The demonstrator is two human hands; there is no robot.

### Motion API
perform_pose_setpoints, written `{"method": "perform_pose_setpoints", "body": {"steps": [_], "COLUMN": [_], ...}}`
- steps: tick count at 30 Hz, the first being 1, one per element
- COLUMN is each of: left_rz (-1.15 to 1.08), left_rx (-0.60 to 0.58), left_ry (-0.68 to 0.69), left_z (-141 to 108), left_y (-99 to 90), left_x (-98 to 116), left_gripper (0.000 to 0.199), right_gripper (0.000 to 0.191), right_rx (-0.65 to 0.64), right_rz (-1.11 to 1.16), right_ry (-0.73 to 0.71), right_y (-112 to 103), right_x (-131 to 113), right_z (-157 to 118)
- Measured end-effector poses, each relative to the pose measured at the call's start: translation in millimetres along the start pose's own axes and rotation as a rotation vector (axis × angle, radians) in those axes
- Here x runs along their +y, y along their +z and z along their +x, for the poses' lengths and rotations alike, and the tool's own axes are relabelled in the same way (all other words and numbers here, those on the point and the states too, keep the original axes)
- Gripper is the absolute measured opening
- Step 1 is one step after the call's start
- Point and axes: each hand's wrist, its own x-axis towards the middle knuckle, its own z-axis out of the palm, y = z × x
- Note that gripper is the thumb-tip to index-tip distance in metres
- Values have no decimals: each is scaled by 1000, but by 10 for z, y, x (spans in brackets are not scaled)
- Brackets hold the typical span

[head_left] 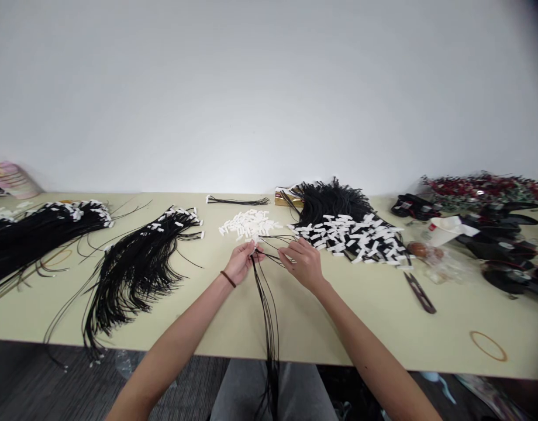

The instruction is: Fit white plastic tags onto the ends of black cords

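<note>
The black wires (pixel 265 304) in hand lie on the near side of the pile of white plugs (pixel 248 223), with a small white end (pixel 253 251) at the left fingertips. Their axis bends there: some strands run sideways, just nearer than the pile, across to the right fingers, and the rest hang from the left fingers away from the pile, over the table (pixel 225 333) edge to the lap. So from the right fingers the white end lies to the left, and the left hand (pixel 241 261) is the one nearer both it and the pile.

The left hand comes in from the pile's near left, thumb and fingers closed together on the wires. The right hand (pixel 304 262) sits to the pile's near right, back of the hand up, fingers curled and nearly together, seemingly pinching the thin strands; how many cannot be told. Both forearms slant inward toward the pile.

Farther out, a plugged wire heap (pixel 352 237) lies right of the pile, a loose wire bundle (pixel 133 269) lies left, a short bunch (pixel 238 200) lies behind, and the snips (pixel 420 292) rest to its far right, on the near side
</note>
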Motion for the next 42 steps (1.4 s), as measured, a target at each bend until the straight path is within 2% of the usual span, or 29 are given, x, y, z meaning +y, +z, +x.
{"method": "perform_pose_setpoints", "body": {"steps": [13,21,28,42], "left_rz": [44,79,83,80], "left_rx": [-5,-11,4,-35], "left_ry": [23,52,45,67], "left_z": [2,10,-8,-12], "left_y": [3,-5,15,14], "left_x": [-2,-21,-7,-8], "left_gripper": [30,33,30,33], "right_gripper": [12,21,21,19], "right_rx": [15,-39,-89,-146], "right_rz": [105,285,413,496], "right_ry": [60,222,377,452], "right_y": [10,-5,-50,-9], "right_x": [-1,-11,-19,6], "right_z": [-4,35,53,38]}}
